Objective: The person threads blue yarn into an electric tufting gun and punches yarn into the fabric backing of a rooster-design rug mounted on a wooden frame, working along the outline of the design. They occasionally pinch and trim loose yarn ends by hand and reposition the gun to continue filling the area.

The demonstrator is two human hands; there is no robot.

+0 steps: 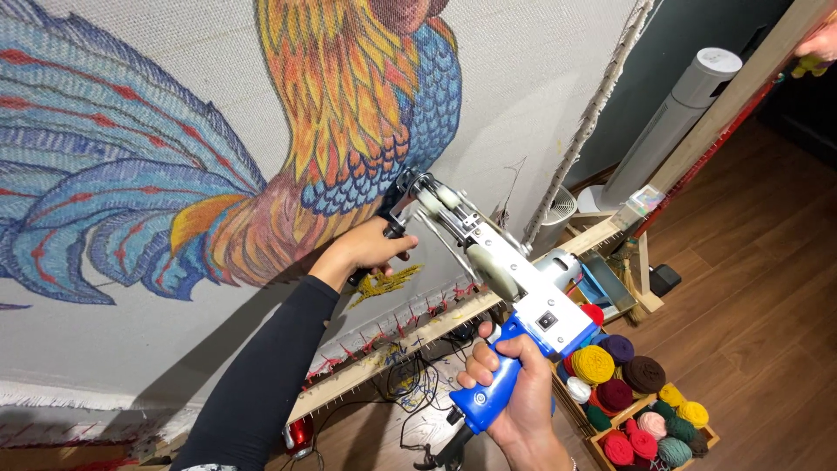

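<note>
Right hand [514, 397] grips the blue handle of the tufting gun [506, 283]; left hand [370, 249] holds its front grip against the rooster-patterned cloth [261, 131]. Pressing the nose firmly and squarely should keep stitches even.

Tufting gun [488, 279]: bright bare-metal frame with smooth cream plastic wheels, a matt white plastic body and a glossy blue plastic handle held in the right hand [514, 392], the left hand [366, 249] gripping a black front handle below a matt black knit sleeve [261, 384]. Backing cloth [157, 131]: coarse, matt woven fabric printed with a multicoloured bird, stretched on a pale unfinished wood frame [418, 336]. Yarn balls [628, 392]: soft, fuzzy wool in wooden crates over a smooth, satin-finished wood floor [767, 288].
</note>
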